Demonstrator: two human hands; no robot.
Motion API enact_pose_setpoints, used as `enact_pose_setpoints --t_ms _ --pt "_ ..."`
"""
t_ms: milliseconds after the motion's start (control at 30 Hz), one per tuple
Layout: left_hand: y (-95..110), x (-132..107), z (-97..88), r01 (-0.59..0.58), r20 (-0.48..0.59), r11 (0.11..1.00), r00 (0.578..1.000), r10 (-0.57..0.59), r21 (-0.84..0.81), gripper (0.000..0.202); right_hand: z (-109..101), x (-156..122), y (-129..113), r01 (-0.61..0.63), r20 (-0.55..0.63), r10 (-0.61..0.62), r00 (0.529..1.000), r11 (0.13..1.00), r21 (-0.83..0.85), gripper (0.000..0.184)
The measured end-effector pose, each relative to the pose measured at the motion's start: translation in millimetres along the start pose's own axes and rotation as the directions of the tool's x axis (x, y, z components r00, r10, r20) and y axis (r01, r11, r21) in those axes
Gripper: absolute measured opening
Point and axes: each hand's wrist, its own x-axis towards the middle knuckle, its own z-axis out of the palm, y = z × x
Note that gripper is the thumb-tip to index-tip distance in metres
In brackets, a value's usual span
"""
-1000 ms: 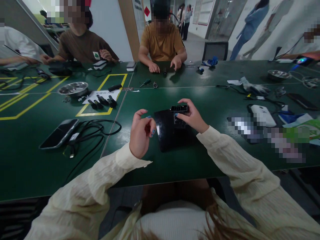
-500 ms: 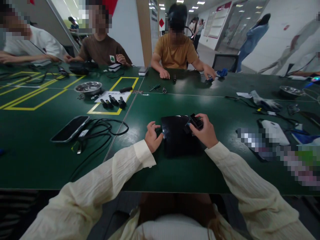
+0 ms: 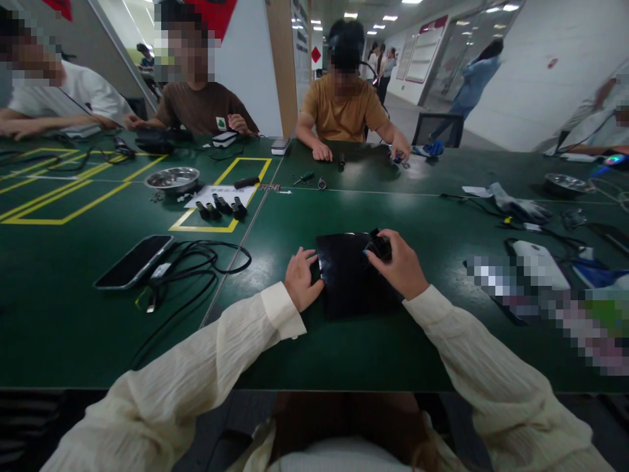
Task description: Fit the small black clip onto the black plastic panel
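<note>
No text reads clearly; the white sheet (image 3: 216, 194) seems printed, its lettering too small.

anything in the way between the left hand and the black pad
Nothing visible. The left hand lies against the black pad at its left edge. The right hand holds a small black part at the pad's far right corner.

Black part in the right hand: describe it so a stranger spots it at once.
On the green table lies a black sheet. At its far right corner the right hand grips the black part; the similar parts by the yellow tape lie loose.
</note>
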Motion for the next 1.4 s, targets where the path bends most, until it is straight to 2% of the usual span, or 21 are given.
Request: enact_pose_setpoints --t_ms 167,433,700,933,1033,1100,1167,1233,1300,1400 --pt "-2 -2 3.2 -0.025 0.016 1.0 1.0 0.025 -0.008 0.059 3 0 -8 0.017 0.027 -0.017 1.0 1.0 -0.023 0.039" --pt "-7 3 1.2 -0.116 0.007 0.989 0.993 0.117 -0.095 0.059 3 -2 -9 -0.01 0.04 0.015 0.999 0.994 -0.11 0.037" --pt "-3 3 -0.2 -0.088 0.009 0.992 0.996 0.089 -0.092 0.057 12 -3 -27 0.001 0.151 0.034 0.988 0.974 -0.227 0.037" --pt "-3 5 -1.7 -0.078 0.009 0.991 0.997 0.08 -0.113 0.058 8 -8 -35 -0.004 0.207 0.015 0.978 0.999 -0.054 0.041" --pt "-4 6 -2.2 -0.059 0.019 0.988 0.998 0.062 -0.14 0.056 1 -5 -22 -0.02 0.223 0.012 0.975 0.999 0.035 0.039" --pt "-4 6 -2.0 -0.038 0.03 0.989 0.999 0.042 -0.142 0.055 -2 -1 -6 -0.063 0.18 0.053 0.982 0.997 0.05 0.04" --pt "-4 7 -1.6 -0.022 0.04 0.992 0.999 0.027 -0.127 0.053 -1 4 11 -0.125 0.098 0.124 0.987 0.992 0.001 0.04" --pt "-4 7 -1.2 -0.011 0.049 0.994 0.999 0.016 -0.109 0.053 2 9 26 -0.198 0.039 0.205 0.978 0.972 -0.125 0.038" --pt "-4 7 -1.2 -0.002 0.052 0.995 0.999 0.007 -0.095 0.052 8 15 36 -0.244 0.079 0.281 0.957 0.919 -0.311 0.038" --pt "-4 7 -2.5 0.01 0.055 0.994 0.998 -0.003 -0.112 0.05 20 23 42 -0.218 0.216 0.363 0.906 0.84 -0.497 0.043"
